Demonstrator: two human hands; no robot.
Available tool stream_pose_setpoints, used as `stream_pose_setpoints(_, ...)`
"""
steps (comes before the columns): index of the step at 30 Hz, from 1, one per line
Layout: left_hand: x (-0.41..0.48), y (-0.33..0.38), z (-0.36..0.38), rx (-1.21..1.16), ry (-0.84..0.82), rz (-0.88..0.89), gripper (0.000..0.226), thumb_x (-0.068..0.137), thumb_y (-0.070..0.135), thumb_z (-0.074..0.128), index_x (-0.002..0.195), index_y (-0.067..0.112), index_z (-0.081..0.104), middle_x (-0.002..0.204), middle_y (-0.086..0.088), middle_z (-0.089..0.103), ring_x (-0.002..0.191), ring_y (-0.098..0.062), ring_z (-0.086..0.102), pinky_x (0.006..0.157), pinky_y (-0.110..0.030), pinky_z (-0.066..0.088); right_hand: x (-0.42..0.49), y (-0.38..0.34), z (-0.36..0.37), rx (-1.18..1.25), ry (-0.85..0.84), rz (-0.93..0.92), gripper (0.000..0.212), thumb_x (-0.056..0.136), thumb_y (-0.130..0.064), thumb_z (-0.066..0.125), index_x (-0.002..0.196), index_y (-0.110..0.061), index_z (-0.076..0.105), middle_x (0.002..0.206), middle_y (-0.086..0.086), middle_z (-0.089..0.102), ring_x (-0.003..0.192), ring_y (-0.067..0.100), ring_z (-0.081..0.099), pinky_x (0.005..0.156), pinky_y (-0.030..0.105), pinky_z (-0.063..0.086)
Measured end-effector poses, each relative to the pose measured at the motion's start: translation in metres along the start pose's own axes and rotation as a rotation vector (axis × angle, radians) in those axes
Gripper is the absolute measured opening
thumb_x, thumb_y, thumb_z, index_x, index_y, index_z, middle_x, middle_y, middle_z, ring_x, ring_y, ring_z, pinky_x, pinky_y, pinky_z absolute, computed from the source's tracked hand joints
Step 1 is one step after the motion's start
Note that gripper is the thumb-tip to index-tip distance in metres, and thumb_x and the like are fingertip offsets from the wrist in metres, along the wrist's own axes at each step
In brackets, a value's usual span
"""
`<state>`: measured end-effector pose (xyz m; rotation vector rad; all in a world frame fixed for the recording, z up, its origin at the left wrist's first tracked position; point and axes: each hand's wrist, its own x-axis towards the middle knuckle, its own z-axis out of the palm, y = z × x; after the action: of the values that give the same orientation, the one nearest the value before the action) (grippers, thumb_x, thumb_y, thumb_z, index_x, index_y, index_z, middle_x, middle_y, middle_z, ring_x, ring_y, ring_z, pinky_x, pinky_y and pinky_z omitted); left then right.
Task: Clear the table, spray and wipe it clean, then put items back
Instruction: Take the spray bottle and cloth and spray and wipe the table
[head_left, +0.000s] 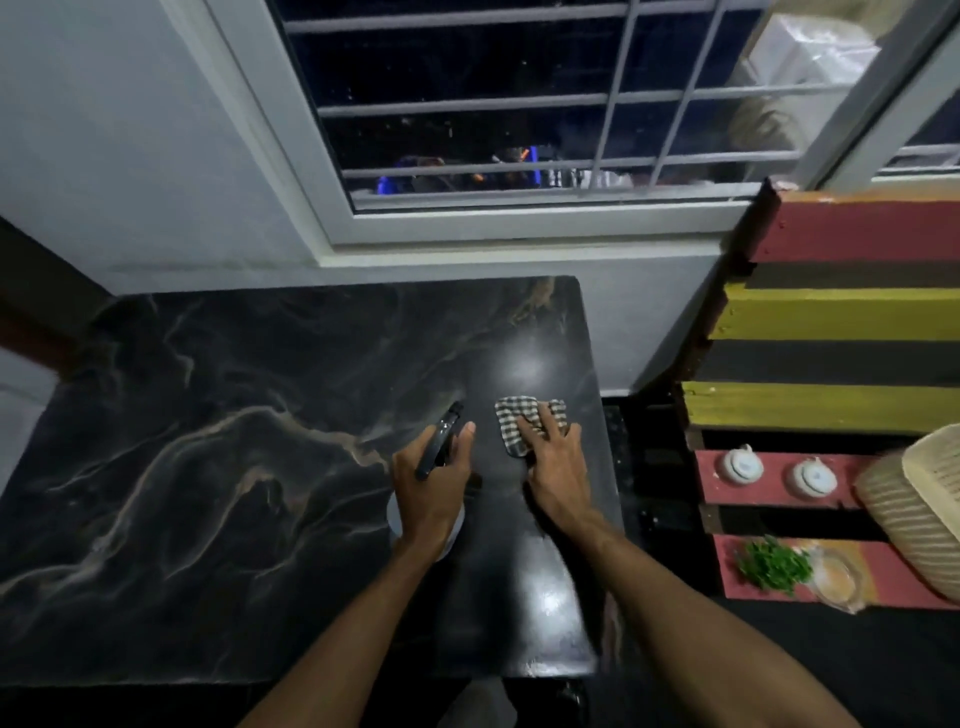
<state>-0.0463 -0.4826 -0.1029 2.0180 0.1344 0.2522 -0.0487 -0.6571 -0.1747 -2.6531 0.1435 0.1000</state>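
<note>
A black marble-patterned table fills the lower left of the head view. My left hand grips a spray bottle with a black trigger head and a pale body, held over the table's right half with the nozzle pointing away from me. My right hand presses flat on a folded checked cloth that lies on the table near its right edge. The fingers are spread over the cloth. The surface around the cloth shines with reflected light.
A slatted rack painted red, yellow and black stands to the right of the table. On it rest two small white lidded pots, a green plant sprig, a glass bowl and an open book. A barred window is behind the table.
</note>
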Motion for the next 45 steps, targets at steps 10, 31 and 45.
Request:
stream_pose_setpoints(10,0.125,-0.035,-0.010,0.025,0.088,0.066,0.046,0.089,0.024,0.077,0.055,0.012,0.048,0.049,0.002,0.049,0.045,-0.014,0.047,0.047,-0.036,0.042,0.121,-0.048,0.022,-0.106,-0.017,-0.173,0.068,0.081,-0.009,0.058,0.145,-0.029,0.047,0.161,0.005,0.029,0.115,0.033,0.038,0.096,0.040,0.044)
stream_pose_setpoints(31,0.143,-0.018,0.003,-0.064,0.024,0.042,0.041,0.090,0.026,0.076,0.059,0.011,0.054,0.052,0.000,0.054,0.049,-0.017,0.054,0.051,-0.033,0.046,0.128,0.008,-0.015,-0.058,-0.026,-0.006,0.078,0.067,0.001,0.050,0.141,-0.023,0.053,0.158,0.012,0.034,0.126,0.042,0.040,0.109,0.047,0.029)
stream_pose_setpoints(45,0.016,0.106,0.131,-0.167,-0.374,0.140,0.040,0.100,0.026,0.063,0.065,0.013,0.047,0.055,0.002,0.044,0.053,-0.012,0.044,0.057,-0.036,0.040,-0.059,0.153,-0.140,0.496,0.397,0.360,0.059,0.075,0.011,0.043,0.121,-0.013,0.071,0.129,0.004,0.063,0.126,0.015,0.054,0.111,0.023,0.037)
